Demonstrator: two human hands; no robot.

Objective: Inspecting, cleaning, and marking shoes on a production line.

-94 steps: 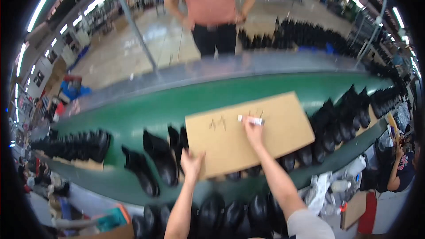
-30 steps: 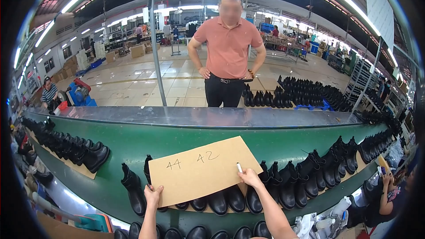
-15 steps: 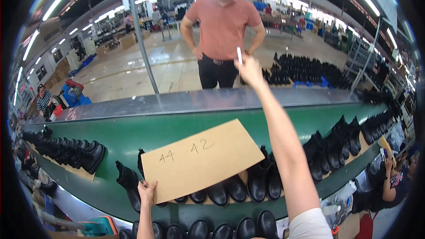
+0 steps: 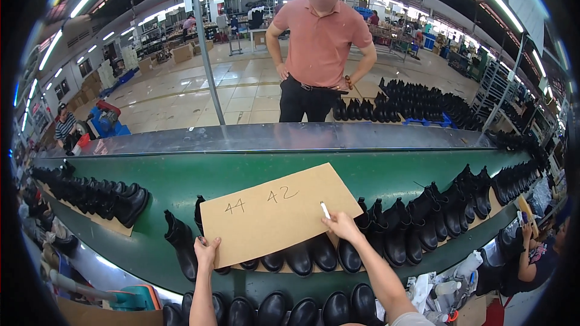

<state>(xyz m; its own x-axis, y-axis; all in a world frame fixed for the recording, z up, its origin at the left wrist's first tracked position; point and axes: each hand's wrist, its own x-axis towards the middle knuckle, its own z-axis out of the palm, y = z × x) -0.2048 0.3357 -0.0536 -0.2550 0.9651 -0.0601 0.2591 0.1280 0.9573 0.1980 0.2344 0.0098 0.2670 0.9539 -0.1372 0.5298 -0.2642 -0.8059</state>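
Left hand (image 4: 207, 252) grips the lower left corner of the brown cardboard sheet (image 4: 278, 212); right hand (image 4: 342, 227) pinches a white marker (image 4: 325, 210) at its right edge. The sheet lies tilted atop black boots (image 4: 314, 256) on the green conveyor belt (image 4: 362, 175). Beyond stands a person in a salmon shirt (image 4: 320, 39).

i see a flat brown cardboard sheet (image 4: 278, 214), tilted, lying over a row of black boots on the green belt, with handwritten numbers on its upper part; a small white marker (image 4: 325, 209) stands upright at its right edge, tip up
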